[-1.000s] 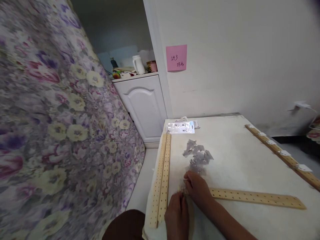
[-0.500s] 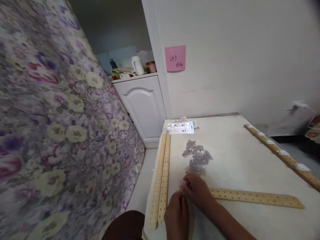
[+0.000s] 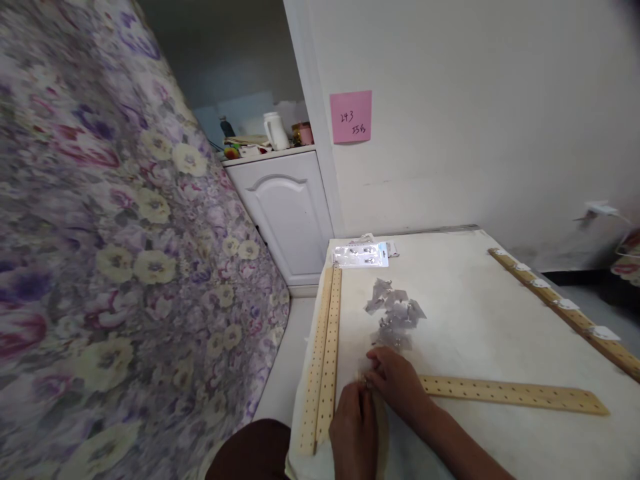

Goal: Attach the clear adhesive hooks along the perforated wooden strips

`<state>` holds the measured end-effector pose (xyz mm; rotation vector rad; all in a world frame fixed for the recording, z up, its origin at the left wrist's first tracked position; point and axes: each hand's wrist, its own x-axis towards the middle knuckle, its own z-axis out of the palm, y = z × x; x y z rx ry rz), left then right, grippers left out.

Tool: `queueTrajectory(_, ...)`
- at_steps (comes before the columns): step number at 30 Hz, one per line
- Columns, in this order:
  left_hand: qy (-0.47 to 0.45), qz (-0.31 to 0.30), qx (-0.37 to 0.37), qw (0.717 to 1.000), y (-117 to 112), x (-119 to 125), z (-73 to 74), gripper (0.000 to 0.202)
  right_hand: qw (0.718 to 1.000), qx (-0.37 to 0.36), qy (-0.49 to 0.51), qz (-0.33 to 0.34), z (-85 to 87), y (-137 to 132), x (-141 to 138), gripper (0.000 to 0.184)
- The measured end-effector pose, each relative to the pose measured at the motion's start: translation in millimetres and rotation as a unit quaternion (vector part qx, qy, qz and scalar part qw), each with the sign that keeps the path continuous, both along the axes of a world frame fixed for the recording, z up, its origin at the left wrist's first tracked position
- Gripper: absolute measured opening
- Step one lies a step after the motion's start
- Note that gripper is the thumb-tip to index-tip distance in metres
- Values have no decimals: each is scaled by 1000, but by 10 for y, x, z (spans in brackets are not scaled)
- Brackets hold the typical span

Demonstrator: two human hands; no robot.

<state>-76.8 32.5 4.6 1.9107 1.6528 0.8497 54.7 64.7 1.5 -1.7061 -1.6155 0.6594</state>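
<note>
My left hand (image 3: pixel 353 427) and my right hand (image 3: pixel 397 381) meet low over the table, fingers closed in a pinch. Between their fingertips shows a small shiny metal piece (image 3: pixel 367 383), with a bit of clear film by it; its exact kind is too small to make out. A wooden strip with rows of holes (image 3: pixel 515 395) runs to the right from behind my right hand, which hides its left end. Just beyond the fingers lies a loose pile of small clear plastic bags (image 3: pixel 397 315) with metal parts inside.
Two more perforated wooden strips (image 3: pixel 326 360) lie along the table's left edge. A clear packet of metal parts (image 3: pixel 361 255) rests at the far left corner. Along the right edge, a wooden strip (image 3: pixel 575 319) carries several white cards. A floral curtain (image 3: pixel 150 267) hangs at left.
Both hands stay at almost the same place. The fingertips and the small metal piece between them have shifted only slightly.
</note>
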Motion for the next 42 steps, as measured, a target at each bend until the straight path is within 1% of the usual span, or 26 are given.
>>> queueTrajectory(6,5,-20,8,1000,31,-17,-46,23,1000,9,-6,3,7,-17,-6,25)
queueTrajectory(11,7,-17,10,1000,36,-12,-53,23,1000,12,-16,1,13,-21,-15,25)
queueTrajectory(18,-5,-19,19,1000,53,-23,-92,23,1000,-2,-15,-6,15,-4,-25,25)
queueTrajectory(24,0,-19,19,1000,42,-25,-77,24,999,-25,-16,-15,30,27,-21,24)
queueTrajectory(28,6,-7,22,1000,44,-25,-87,24,999,-28,-23,-14,19,41,-20,23)
queueTrajectory(32,4,-5,28,1000,43,-30,-112,25,999,-12,-31,-10,-27,48,-18,23)
queueTrajectory(35,8,-5,18,1000,28,-36,-121,26,1000,8,-30,-4,-64,47,-17,25)
queueTrajectory(38,13,6,12,1000,5,-45,-124,25,999,36,-23,-2,-91,38,-13,29)
queueTrajectory(42,21,17,31,999,-23,-42,-124,22,997,81,-15,-10,-108,-5,22,26)
